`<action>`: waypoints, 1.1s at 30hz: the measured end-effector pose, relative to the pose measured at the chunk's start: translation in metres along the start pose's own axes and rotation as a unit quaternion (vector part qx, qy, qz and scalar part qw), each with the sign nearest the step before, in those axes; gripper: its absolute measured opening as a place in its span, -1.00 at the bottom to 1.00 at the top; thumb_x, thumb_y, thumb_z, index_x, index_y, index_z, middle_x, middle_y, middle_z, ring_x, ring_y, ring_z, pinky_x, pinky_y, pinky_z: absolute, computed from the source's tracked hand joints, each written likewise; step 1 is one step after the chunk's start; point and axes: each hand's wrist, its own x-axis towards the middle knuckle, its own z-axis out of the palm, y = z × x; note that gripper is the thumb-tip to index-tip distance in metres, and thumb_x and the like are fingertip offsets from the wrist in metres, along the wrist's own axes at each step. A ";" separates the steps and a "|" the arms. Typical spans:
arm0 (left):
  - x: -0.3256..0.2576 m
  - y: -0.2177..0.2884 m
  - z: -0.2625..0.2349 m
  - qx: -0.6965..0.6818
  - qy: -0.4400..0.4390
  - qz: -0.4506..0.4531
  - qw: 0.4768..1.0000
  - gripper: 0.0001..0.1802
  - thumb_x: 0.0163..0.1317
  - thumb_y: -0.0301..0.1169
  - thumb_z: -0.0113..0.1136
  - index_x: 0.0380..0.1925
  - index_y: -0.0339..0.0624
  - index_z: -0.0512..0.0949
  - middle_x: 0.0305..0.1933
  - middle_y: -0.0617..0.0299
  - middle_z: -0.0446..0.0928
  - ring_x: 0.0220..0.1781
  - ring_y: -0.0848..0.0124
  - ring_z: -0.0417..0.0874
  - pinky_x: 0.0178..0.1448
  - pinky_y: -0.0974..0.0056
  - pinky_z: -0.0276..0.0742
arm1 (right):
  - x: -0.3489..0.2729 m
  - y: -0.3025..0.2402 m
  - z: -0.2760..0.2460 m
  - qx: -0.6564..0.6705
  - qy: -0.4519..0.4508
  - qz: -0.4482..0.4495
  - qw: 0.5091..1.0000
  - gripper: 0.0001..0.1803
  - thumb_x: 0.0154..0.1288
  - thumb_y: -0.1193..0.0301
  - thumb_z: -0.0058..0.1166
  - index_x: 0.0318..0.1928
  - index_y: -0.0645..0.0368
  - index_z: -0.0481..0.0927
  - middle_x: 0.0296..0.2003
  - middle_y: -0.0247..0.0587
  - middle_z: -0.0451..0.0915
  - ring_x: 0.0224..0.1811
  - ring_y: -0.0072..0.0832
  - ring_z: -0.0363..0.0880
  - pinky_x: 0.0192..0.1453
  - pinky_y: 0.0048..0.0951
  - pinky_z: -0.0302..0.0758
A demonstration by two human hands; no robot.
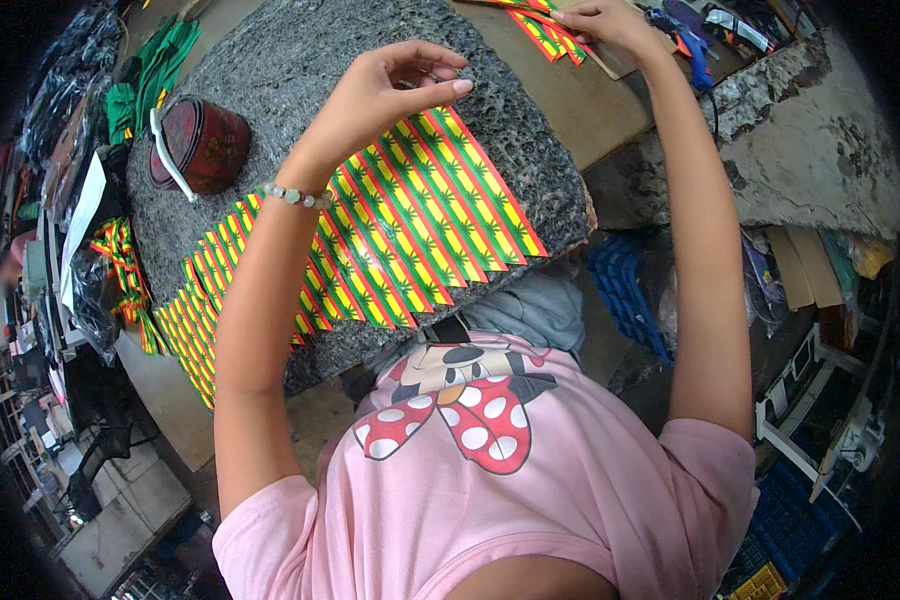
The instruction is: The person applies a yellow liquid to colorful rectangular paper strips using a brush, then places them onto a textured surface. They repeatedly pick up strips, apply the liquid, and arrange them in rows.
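Note:
My left hand [395, 85], a beaded bracelet on its wrist, hovers over the far edge of a row of patterned strips [410, 220]. Its fingers curl loosely, with a gap between thumb and fingertips, and I see nothing held in it. The strips are red, yellow and green with leaf shapes and pointed ends, laid side by side across a dark speckled foam block [300, 50]. At the far right, my right hand [610, 28] is closed on the end of a patterned strip. More strips of that pattern [545, 35] lie under its fingers, partly cut off by the picture's top edge.
A dark red round tin [205, 145] with a white strap-like piece [170, 155] stands on the block's left. Green cloth [160, 70] and a patterned bundle [120, 265] lie further left. Blue-handled tools [695, 50] sit far right, above a concrete slab [810, 150]. A blue crate [625, 295] stands below.

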 end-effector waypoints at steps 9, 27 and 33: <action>0.038 0.017 0.044 -0.426 -0.018 -0.053 0.903 -0.40 0.47 -0.09 0.05 0.33 -0.28 0.32 0.09 0.17 0.64 -0.07 0.59 0.62 -0.14 0.51 0.47 | -0.134 -0.105 0.017 0.035 0.181 -0.310 0.933 -0.74 0.37 0.33 0.18 -0.05 0.23 0.69 -0.44 -0.28 0.62 -0.48 -0.63 0.48 -0.39 -0.53 0.41; 0.023 -0.019 -0.004 0.081 0.002 0.004 0.997 -0.60 0.31 -0.20 0.29 0.05 -0.20 0.63 -0.14 0.25 0.70 -0.27 0.57 0.58 -0.24 0.44 0.44 | -0.261 -0.085 0.087 0.334 0.063 0.074 0.938 -0.70 0.39 0.51 0.14 0.08 0.38 0.59 -0.39 -0.31 0.64 -0.51 -0.82 0.44 -0.50 -0.75 0.36; 0.020 -0.015 0.007 0.297 0.011 0.054 0.953 -0.59 0.15 -0.14 0.42 -0.10 -0.19 0.70 -0.12 0.18 0.64 -0.27 0.39 0.58 -0.12 0.28 0.55 | -0.259 -0.084 0.086 0.248 0.085 0.043 0.964 -0.75 0.38 0.50 0.15 0.02 0.35 0.64 -0.43 -0.35 0.63 -0.51 -0.83 0.44 -0.55 -0.75 0.34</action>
